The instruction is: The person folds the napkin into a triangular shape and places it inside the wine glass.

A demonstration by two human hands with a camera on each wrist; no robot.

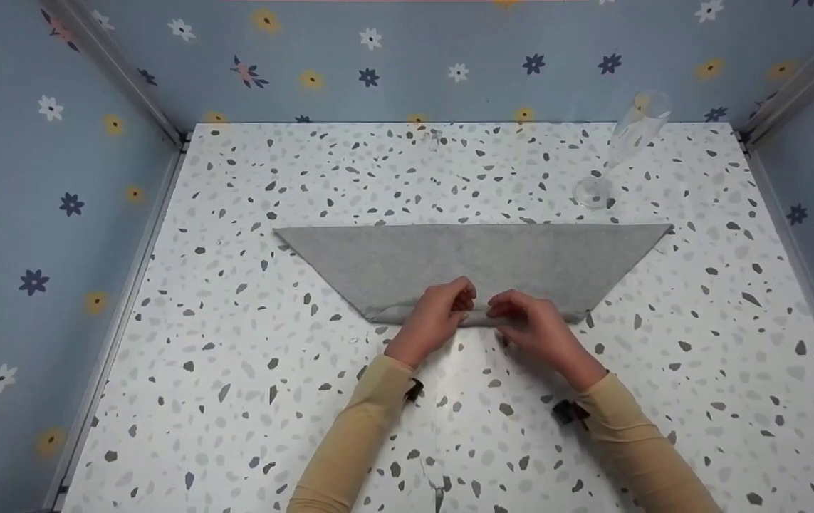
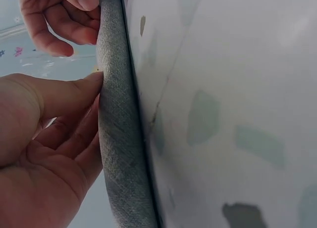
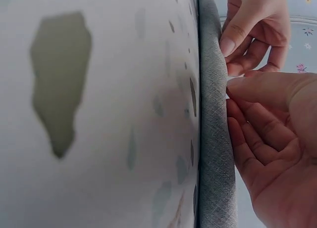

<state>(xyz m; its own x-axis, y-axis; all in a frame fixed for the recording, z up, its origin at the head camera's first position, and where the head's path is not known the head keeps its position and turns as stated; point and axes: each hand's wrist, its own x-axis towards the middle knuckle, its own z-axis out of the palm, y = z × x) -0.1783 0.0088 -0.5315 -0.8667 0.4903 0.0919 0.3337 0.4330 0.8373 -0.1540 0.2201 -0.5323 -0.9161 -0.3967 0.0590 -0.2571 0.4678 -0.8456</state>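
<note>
A grey cloth napkin (image 1: 463,256) lies on the speckled table as a trapezoid, its long edge at the back and its short near edge turned up into a roll. My left hand (image 1: 439,311) pinches that roll just left of its middle with curled fingers. Close beside it, my right hand (image 1: 531,323) pinches the same roll with thumb and fingertips. In the left wrist view the rolled edge (image 2: 121,139) runs past the left thumb, and in the right wrist view the roll (image 3: 216,154) passes the right fingertips. Part of the roll is hidden behind the hands.
A clear stemmed glass (image 1: 638,128) stands upright behind the napkin's right end. Blue flowered panels (image 1: 414,64) border the white speckled table (image 1: 236,399) at the back and both sides. Black wrist devices show under both sleeves.
</note>
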